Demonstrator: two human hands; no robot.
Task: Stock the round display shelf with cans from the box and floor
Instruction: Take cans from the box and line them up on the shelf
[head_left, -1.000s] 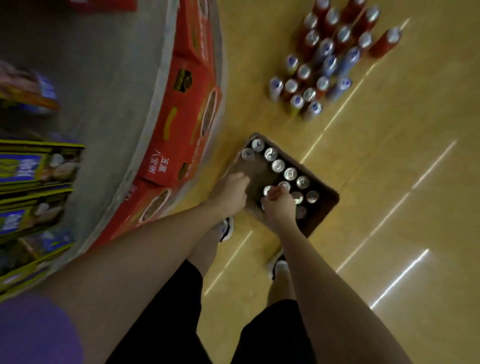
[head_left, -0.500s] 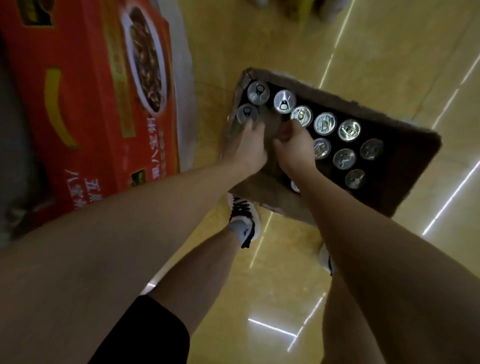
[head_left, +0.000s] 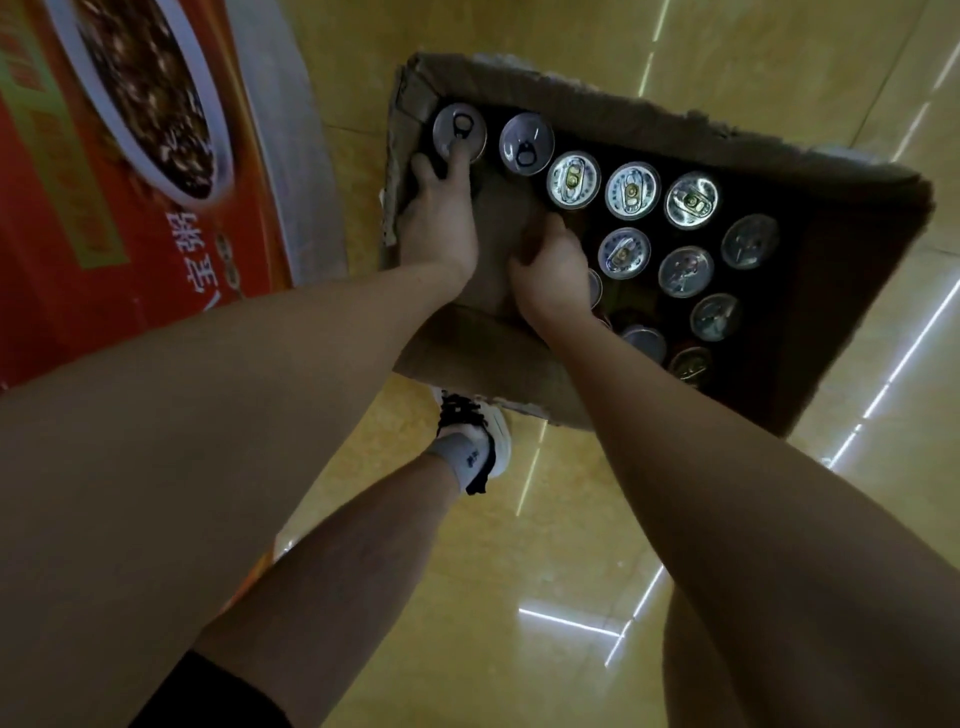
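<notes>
At box (head_left: 675, 111) corner: upright can (head_left: 459, 131), left hand (head_left: 441, 218) fingers curling onto it; right hand (head_left: 553, 270) loosely curled, grasp unclear.

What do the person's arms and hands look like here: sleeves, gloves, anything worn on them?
Both forearms are bare as far up as the view shows, with no sleeve in view. The left hand and right hand are bare too: no gloves, no watch or ring visible.
</notes>
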